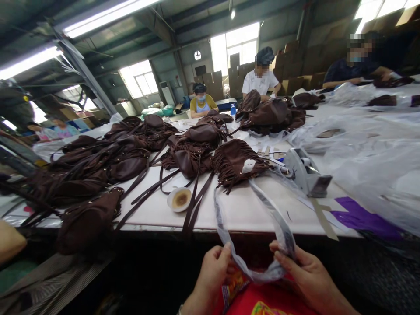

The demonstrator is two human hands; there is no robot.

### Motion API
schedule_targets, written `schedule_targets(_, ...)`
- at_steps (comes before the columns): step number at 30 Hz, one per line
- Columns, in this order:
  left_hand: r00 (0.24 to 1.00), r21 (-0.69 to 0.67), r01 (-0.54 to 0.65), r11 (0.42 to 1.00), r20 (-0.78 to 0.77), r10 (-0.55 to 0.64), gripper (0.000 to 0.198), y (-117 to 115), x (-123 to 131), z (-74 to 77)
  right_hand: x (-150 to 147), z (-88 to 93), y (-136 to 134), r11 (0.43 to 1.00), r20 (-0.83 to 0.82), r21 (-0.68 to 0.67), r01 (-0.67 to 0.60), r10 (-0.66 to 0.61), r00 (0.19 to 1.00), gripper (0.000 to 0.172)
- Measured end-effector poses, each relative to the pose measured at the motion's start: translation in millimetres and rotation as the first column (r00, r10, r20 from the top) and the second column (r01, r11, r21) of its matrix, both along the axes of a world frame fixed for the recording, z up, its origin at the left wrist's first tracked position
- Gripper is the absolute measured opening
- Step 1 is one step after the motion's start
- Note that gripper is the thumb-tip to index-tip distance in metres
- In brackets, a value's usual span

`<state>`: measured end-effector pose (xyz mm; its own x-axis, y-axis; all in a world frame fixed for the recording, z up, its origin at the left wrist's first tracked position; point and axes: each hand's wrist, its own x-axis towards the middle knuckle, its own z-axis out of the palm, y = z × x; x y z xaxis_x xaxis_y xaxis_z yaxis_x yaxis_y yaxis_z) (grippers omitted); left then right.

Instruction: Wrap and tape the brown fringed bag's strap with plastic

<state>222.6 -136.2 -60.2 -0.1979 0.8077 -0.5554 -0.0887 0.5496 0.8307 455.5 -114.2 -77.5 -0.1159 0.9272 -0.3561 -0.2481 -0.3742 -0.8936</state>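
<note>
A strap wrapped in clear plastic loops down over the table's front edge from a brown fringed bag. My left hand pinches the strap's left side between thumb and fingers. On the right side of the loop, my right hand is closed round the plastic-wrapped strap. A crumpled white piece lies on the fringed bag. Both hands are below the table edge, in front of a red garment.
Brown bags are heaped on the left of the white table. A small dish, a tape dispenser, purple material and plastic sheets lie there too. Several people are across the table; an arm shows at far left.
</note>
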Motion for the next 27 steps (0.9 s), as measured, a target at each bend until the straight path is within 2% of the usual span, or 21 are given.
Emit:
schedule_targets(3, 0.973, 0.0, -0.05, 0.999, 0.226, 0.048, 0.044, 2, 12, 4.2, -4, 2.4, 0, 0.999, -0.058, -0.048, 0.016, -0.019, 0.998, 0.045)
schedule_targets(5, 0.9, -0.003, -0.154, 0.988, 0.412, 0.141, 0.036, 8, 16, 10.8, -5, 7.2, 3, 0.993, -0.11, -0.097, 0.074, -0.084, 0.99, 0.042)
schedule_targets(8, 0.674, -0.091, -0.386, 0.918, 0.652, 0.348, 0.024, 17, 15, 20.3, -6, 18.1, 8, 0.975, -0.284, -0.172, 0.137, -0.183, 0.941, 0.037)
schedule_targets(11, 0.416, -0.196, -0.562, 0.803, 0.772, 0.48, 0.014, 26, 10, 27.6, -9, 29.3, 11, 0.957, -0.481, -0.275, 0.091, -0.218, 0.849, 0.036)
schedule_targets(12, 0.344, -0.216, -0.572, 0.791, 0.813, 0.471, 0.013, 28, 8, 29.2, -11, 32.2, 11, 0.951, -0.539, -0.306, 0.045, -0.211, 0.815, 0.039)
schedule_targets(14, 0.228, -0.221, -0.524, 0.822, 0.894, 0.386, 0.016, 30, 1, 29.6, -12, 36.5, 11, 0.942, -0.642, -0.33, -0.062, -0.175, 0.746, 0.049)
schedule_targets(16, 0.171, -0.184, -0.454, 0.872, 0.942, 0.288, 0.019, 30, -9, 25.5, -8, 38.1, 15, 0.941, -0.696, -0.32, -0.106, -0.158, 0.701, 0.06)
schedule_targets(17, 0.184, -0.164, -0.428, 0.889, 0.947, 0.263, 0.019, 29, -15, 21.8, -3, 37.6, 19, 0.941, -0.695, -0.323, -0.097, -0.167, 0.699, 0.062)
schedule_targets(18, 0.238, -0.141, -0.413, 0.9, 0.937, 0.256, 0.018, 27, -21, 17.1, 3, 36.4, 23, 0.94, -0.678, -0.334, -0.068, -0.19, 0.71, 0.062)
schedule_targets(19, 0.327, -0.111, -0.413, 0.904, 0.909, 0.26, 0.018, 26, -28, 11.9, 12, 34.3, 29, 0.936, -0.652, -0.35, -0.029, -0.221, 0.725, 0.061)
schedule_targets(21, 0.558, -0.025, -0.435, 0.9, 0.777, 0.291, 0.028, 22, -42, 1.3, 33, 28.1, 39, 0.923, -0.591, -0.379, 0.065, -0.295, 0.75, 0.055)
schedule_targets(23, 0.766, 0.088, -0.445, 0.891, 0.553, 0.328, 0.043, 19, -55, -7.4, 56, 20.5, 45, 0.91, -0.545, -0.385, 0.154, -0.359, 0.758, 0.054)
schedule_targets(24, 0.839, 0.139, -0.432, 0.891, 0.424, 0.341, 0.048, 18, -60, -10.5, 66, 16.9, 45, 0.907, -0.525, -0.375, 0.193, -0.379, 0.762, 0.056)
schedule_targets(25, 0.892, 0.18, -0.406, 0.896, 0.29, 0.346, 0.052, 17, -65, -12.9, 75, 13.7, 44, 0.908, -0.504, -0.35, 0.229, -0.389, 0.771, 0.057)
schedule_targets(27, 0.946, 0.23, -0.32, 0.919, 0.019, 0.325, 0.055, 15, -73, -15.2, 88, 9.6, 40, 0.919, -0.456, -0.26, 0.298, -0.389, 0.801, 0.058)
